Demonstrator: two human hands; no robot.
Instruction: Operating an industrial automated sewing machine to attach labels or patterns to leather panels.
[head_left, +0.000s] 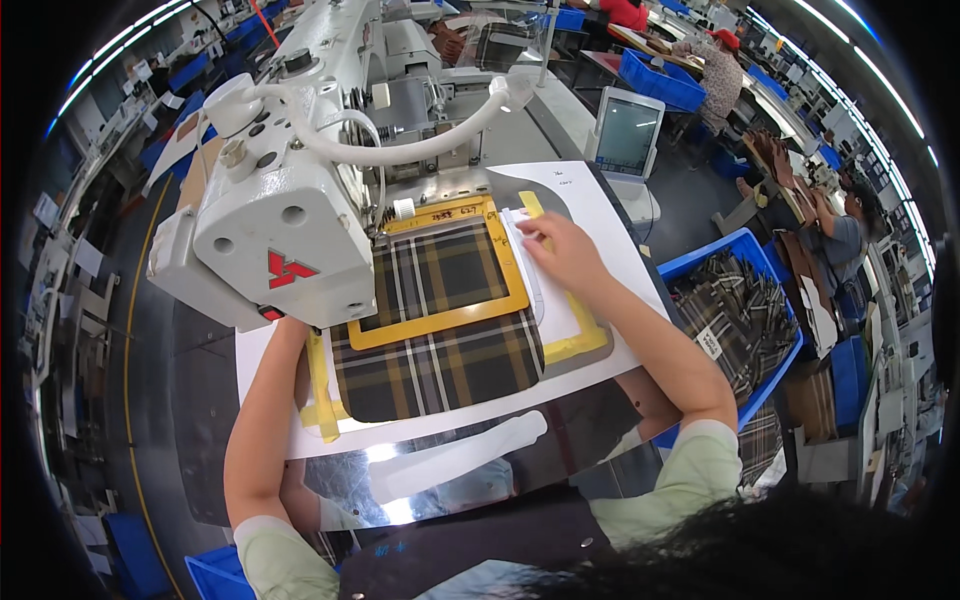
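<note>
A plaid fabric panel [430, 375] with rounded lower corners lies on white sheeting under the white sewing machine head [290, 225]. A yellow rectangular frame [440, 325] presses on its upper part. My right hand [568, 255] is at the frame's right side, its fingers curled together beside a narrow white strip [522, 255]. Whatever is between those fingertips, if anything, is too small to make out. My left forearm [262, 425] reaches up behind the machine head, which hides the hand. Yellow tape [580, 345] lines the sheeting's edges.
A shiny metal plate [440, 480] forms the near table edge, with a pale strip on it. At right, a blue bin [740, 250] holds plaid pieces. A control screen [628, 130] stands at the back right. A white hose [410, 150] arches over the work. Other people sit farther off.
</note>
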